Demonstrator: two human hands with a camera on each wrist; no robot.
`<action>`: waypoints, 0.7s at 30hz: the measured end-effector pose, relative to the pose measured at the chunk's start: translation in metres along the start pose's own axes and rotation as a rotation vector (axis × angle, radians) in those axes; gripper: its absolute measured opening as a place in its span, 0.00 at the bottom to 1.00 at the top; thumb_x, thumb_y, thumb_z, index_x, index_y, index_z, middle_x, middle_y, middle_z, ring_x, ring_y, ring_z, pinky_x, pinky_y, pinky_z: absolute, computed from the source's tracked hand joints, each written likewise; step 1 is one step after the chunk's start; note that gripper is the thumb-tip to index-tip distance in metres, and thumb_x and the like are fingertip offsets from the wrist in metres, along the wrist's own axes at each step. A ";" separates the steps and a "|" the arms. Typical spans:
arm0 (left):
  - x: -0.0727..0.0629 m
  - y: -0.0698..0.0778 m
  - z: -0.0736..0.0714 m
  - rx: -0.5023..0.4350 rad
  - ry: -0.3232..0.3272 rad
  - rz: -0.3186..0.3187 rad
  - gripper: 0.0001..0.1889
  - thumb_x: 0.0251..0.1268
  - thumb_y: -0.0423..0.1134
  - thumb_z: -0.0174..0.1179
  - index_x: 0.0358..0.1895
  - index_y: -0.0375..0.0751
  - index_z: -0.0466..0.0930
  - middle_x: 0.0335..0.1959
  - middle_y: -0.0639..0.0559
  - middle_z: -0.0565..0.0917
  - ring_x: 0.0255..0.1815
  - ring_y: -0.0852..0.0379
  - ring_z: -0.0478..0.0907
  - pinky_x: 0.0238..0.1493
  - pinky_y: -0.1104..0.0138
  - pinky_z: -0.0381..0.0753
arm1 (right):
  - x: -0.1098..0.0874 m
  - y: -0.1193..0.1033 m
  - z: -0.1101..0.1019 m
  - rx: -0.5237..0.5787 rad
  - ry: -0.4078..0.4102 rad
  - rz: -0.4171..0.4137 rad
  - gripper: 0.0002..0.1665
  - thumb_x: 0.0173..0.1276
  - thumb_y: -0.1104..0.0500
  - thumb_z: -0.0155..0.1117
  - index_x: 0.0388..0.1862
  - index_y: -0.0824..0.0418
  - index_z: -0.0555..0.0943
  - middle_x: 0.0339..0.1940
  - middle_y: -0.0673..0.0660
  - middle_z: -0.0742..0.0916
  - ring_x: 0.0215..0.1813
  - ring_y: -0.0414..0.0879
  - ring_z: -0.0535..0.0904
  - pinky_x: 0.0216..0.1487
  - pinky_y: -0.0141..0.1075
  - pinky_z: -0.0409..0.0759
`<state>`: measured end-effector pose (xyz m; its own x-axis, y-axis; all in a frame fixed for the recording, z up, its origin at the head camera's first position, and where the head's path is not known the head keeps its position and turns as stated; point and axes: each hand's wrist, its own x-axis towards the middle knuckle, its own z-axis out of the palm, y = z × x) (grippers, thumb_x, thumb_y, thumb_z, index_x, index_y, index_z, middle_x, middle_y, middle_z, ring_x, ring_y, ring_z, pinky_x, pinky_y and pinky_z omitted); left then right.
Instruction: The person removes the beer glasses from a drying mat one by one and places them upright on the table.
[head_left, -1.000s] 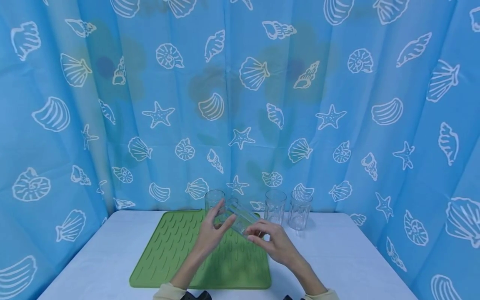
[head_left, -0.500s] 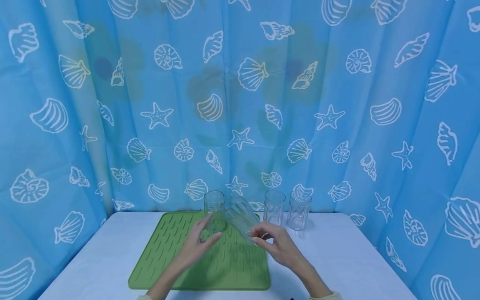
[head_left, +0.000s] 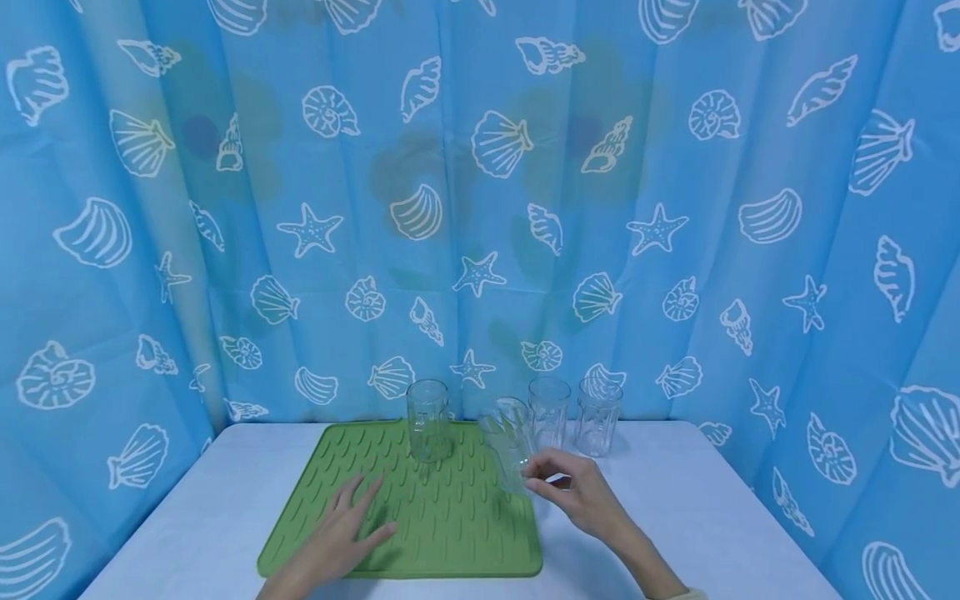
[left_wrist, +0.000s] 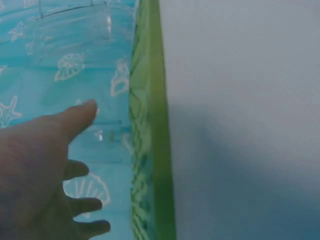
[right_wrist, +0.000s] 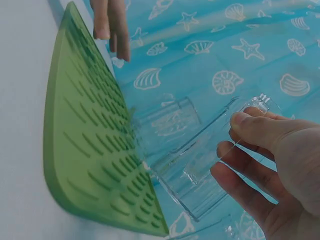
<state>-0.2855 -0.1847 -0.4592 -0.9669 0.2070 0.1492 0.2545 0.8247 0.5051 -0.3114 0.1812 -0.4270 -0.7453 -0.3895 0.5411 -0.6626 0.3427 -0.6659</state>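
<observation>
My right hand (head_left: 573,490) pinches a clear drinking glass (head_left: 504,437) near one end with thumb and fingers. The glass is tilted, at the right part of a green ridged mat (head_left: 457,533); whether it touches the mat I cannot tell. In the right wrist view, my fingertips (right_wrist: 240,120) lie on the wall of the held glass (right_wrist: 200,155). My left hand (head_left: 333,533) is spread with nothing in it, over the mat's front left. Upright on the mat's back part stands another clear glass (head_left: 428,425), apart from both hands.
Two more clear glasses (head_left: 549,417) (head_left: 598,421) stand side by side on the white table (head_left: 637,517), right of the mat. Close behind the table hangs a blue curtain (head_left: 465,208) with white shell prints.
My left hand has drawn away from the held glass, down and to the left. My right hand has shifted slightly right with the glass, which now leans less.
</observation>
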 end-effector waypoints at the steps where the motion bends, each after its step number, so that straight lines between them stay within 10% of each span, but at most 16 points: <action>1: -0.001 -0.002 0.000 0.014 -0.017 -0.017 0.42 0.66 0.62 0.58 0.77 0.44 0.58 0.76 0.28 0.53 0.75 0.24 0.49 0.62 0.25 0.56 | -0.001 0.001 -0.001 0.004 -0.002 0.019 0.04 0.68 0.54 0.66 0.40 0.51 0.83 0.39 0.52 0.89 0.39 0.37 0.85 0.36 0.33 0.86; 21: -0.001 -0.026 0.004 0.191 -0.188 -0.195 0.43 0.65 0.70 0.51 0.74 0.42 0.63 0.75 0.29 0.57 0.75 0.22 0.48 0.61 0.21 0.42 | -0.016 0.027 -0.022 -0.038 -0.042 0.135 0.06 0.66 0.52 0.68 0.39 0.51 0.83 0.37 0.50 0.89 0.39 0.36 0.86 0.37 0.29 0.85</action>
<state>-0.2915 -0.2048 -0.4760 -0.9880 0.1148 -0.1031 0.0737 0.9383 0.3378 -0.3184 0.2154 -0.4425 -0.8245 -0.3727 0.4257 -0.5596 0.4261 -0.7108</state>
